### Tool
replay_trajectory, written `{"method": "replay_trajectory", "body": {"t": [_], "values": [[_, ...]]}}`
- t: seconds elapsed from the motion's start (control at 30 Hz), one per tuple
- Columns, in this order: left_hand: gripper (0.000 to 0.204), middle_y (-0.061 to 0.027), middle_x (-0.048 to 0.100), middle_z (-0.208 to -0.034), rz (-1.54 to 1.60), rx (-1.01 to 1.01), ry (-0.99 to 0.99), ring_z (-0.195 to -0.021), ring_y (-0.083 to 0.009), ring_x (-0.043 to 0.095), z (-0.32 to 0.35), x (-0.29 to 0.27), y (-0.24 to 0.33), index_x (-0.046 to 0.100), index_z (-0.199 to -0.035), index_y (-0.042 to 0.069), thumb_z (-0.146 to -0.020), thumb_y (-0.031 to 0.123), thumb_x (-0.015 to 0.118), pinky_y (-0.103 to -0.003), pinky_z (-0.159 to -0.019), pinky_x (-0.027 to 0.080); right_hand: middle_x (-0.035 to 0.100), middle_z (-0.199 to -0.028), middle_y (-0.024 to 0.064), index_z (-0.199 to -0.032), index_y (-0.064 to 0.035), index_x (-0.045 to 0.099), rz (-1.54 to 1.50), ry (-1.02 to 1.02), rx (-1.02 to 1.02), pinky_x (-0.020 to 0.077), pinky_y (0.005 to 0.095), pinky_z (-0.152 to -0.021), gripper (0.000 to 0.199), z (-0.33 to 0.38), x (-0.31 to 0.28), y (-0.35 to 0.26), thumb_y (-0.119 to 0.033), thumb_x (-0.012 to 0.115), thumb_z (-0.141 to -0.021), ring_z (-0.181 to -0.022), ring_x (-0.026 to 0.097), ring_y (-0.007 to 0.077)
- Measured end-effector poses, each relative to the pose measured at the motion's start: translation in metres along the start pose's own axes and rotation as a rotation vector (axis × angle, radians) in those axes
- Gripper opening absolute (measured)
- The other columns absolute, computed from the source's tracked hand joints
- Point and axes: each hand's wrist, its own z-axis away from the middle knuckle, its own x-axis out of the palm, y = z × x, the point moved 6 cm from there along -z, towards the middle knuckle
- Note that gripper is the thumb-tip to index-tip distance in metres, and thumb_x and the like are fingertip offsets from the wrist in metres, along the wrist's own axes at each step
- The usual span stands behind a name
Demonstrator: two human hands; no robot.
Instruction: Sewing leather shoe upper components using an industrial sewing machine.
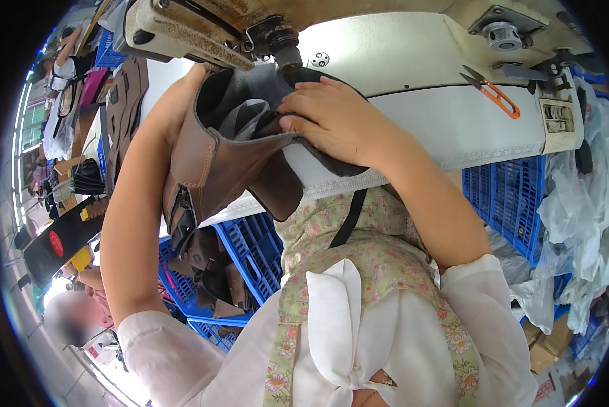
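A brown leather boot upper (213,163) with a dark lining and a side zipper lies at the edge of the white sewing machine bed, beneath the machine's presser foot and needle area (287,54). My right hand (335,119) grips the upper's right side, its fingers bent over the dark lining and its thumb along the edge. Around the far left side of the upper reaches my left hand (197,76); its fingers are hidden behind the leather and the machine head. A grey fabric piece (247,119) shows inside the upper.
Orange-handled scissors (497,100) lie on the machine bed (426,129) to the right. Below left, a blue crate (250,254) holds brown leather pieces. Another blue crate (504,203) and clear plastic bags (569,210) are at the right. Brown cut pieces (125,108) are stacked at left; a co-worker sits farther off.
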Motion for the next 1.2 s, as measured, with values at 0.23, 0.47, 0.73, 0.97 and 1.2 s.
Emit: {"method": "replay_trajectory", "body": {"t": [0.23,0.47,0.73,0.97,1.2], "values": [[0.048,-0.0148,0.066,-0.113,0.114,-0.1,0.039,-0.098,-0.0232,0.065,0.004,0.003,-0.005,0.059,-0.121,-0.001,-0.095,0.038,0.048,-0.035,-0.087,0.053,0.062,-0.124,0.0063,-0.118,-0.0101,0.062,0.02,-0.179,0.036,0.0274,0.0432,-0.113,0.038,-0.002,-0.001,0.001,-0.038,0.048,-0.097,-0.13,0.046,0.0261],[0.048,-0.0139,0.066,-0.113,0.239,-0.198,0.102,-0.098,-0.0229,0.065,0.006,0.004,-0.011,0.059,-0.121,-0.001,-0.095,0.038,0.047,-0.034,-0.086,0.053,0.067,-0.1,0.0083,-0.099,-0.0092,0.069,-0.013,0.01,-0.023,0.0356,0.0417,-0.106,0.037,-0.004,-0.004,0.004,-0.041,0.05,-0.094,-0.107,0.058,0.0254],[0.049,-0.0137,0.066,-0.113,0.242,-0.201,0.131,-0.098,-0.0229,0.065,0.0,0.001,-0.011,0.059,-0.121,-0.001,-0.095,0.038,0.046,-0.034,-0.086,0.053,0.068,-0.107,0.0087,-0.101,-0.0093,0.069,-0.027,-0.028,-0.006,0.0355,0.0418,-0.106,0.039,-0.004,-0.012,0.006,-0.043,0.052,-0.094,-0.116,0.056,0.0274],[0.049,-0.0136,0.066,-0.114,0.214,-0.197,0.127,-0.099,-0.0228,0.065,0.0,0.003,-0.011,0.059,-0.121,-0.001,-0.095,0.038,0.046,-0.034,-0.087,0.052,0.063,-0.121,0.0059,-0.115,-0.0095,0.064,0.003,-0.152,0.057,0.0287,0.0408,-0.113,0.033,-0.006,-0.01,0.008,-0.034,0.052,-0.095,-0.128,0.048,0.0254],[0.049,-0.0136,0.065,-0.114,0.187,-0.176,0.16,-0.1,-0.0228,0.064,0.0,0.008,-0.009,0.059,-0.122,-0.001,-0.095,0.038,0.046,-0.034,-0.087,0.052,0.064,-0.12,0.0056,-0.114,-0.0101,0.065,-0.025,-0.159,0.08,0.0282,0.0409,-0.113,0.034,-0.006,-0.009,0.012,-0.036,0.054,-0.095,-0.128,0.048,0.0244]]}}
